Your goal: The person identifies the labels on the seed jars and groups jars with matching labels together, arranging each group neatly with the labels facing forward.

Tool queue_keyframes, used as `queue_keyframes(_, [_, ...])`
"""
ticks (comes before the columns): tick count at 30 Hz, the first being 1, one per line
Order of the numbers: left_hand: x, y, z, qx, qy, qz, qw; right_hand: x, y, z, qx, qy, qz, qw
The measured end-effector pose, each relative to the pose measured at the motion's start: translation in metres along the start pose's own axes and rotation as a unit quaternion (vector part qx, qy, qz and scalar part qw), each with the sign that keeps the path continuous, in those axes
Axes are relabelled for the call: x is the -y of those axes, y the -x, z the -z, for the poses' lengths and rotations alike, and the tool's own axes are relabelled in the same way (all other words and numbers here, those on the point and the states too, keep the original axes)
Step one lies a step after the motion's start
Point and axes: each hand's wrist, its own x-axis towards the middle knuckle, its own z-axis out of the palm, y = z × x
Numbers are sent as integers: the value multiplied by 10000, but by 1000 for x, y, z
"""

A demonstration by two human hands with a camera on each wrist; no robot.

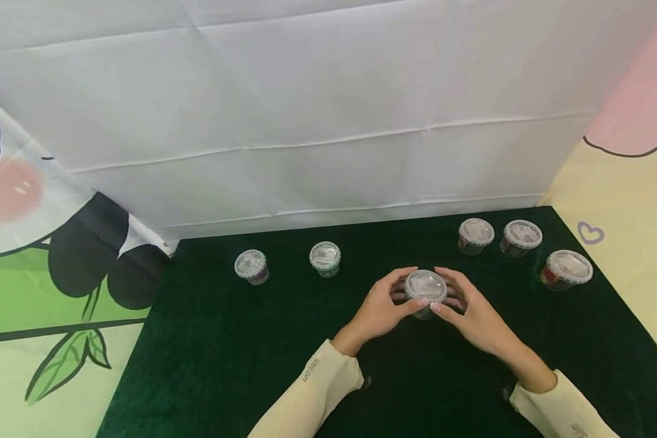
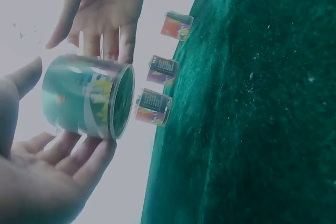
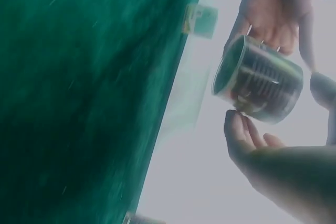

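Note:
A small round clear plastic tub (image 1: 425,285) with a pale translucent lid is held up between both hands, its base off the green tabletop. Curved around its left side, my left hand (image 1: 379,309) has its thumb at the lid's front edge. From the other side my right hand (image 1: 480,316) holds it with fingers behind and thumb in front. In the left wrist view the tub (image 2: 79,97) shows green contents and a coloured picture on its wall. Printed text lines mark the tub (image 3: 268,82) in the right wrist view.
On the dark green cloth (image 1: 241,353), two lidded tubs stand at back left, one purplish (image 1: 252,266) and one greenish (image 1: 325,258). Three more stand at back right: one tub (image 1: 476,236), a second tub (image 1: 521,238) and a red-sided tub (image 1: 566,269). A white fabric backdrop (image 1: 306,121) rises behind.

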Motion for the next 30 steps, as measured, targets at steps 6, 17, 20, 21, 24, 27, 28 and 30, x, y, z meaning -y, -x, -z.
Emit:
queue_keyframes(6, [-1, 11, 9, -702, 379, 254, 9965, 8, -13, -19, 24, -512, -308, 9982])
queue_keyframes(17, [7, 25, 29, -549, 732, 569, 9942, 13, -25, -32, 349, -1167, -723, 9899])
queue_keyframes(20, [7, 25, 28, -898, 731, 582, 9916, 16, -29, -36, 299, -1166, -830, 9892])
queue_keyframes(21, [7, 25, 28, -1014, 728, 577, 9905, 17, -30, -38, 278, -1156, -849, 9893])
queue_keyframes(24, [6, 26, 26, -1246, 764, 570, 9876, 18, -34, -41, 277, -1134, -835, 9896])
queue_keyframes(27, [7, 27, 26, -1212, 825, 589, 9874, 18, -37, -41, 345, -1180, -815, 9891])
queue_keyframes(28, [7, 28, 27, -1155, 854, 625, 9877, 17, -37, -41, 394, -1215, -809, 9885])
queue_keyframes(30, [8, 29, 29, -1010, 910, 670, 9884, 17, -37, -41, 485, -1279, -793, 9874])
